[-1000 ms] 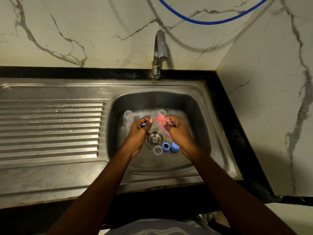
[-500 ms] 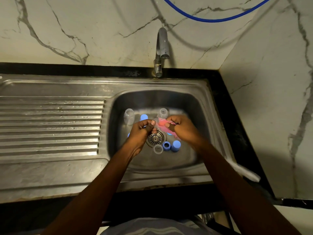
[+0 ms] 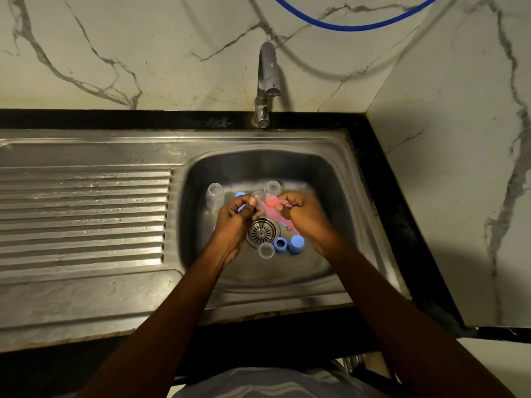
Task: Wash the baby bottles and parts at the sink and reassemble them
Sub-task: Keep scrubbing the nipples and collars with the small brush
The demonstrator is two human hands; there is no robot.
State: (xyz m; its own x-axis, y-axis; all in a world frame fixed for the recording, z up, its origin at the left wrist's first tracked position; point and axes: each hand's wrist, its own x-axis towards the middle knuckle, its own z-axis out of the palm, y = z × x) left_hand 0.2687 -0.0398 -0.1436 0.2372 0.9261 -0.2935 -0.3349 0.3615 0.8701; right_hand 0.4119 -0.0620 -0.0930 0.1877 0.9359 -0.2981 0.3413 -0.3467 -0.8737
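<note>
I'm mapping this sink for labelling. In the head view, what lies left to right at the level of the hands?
Ribbed steel draining board → clear plastic bottle → left hand pinching a small clear part → pink soft scrubber, gripped by the right hand → black stone counter edge.

Above the drain, a clear part is pinched by the left hand and a pink item is gripped by the right hand. A blue ring and cap are seen beside it.
</note>
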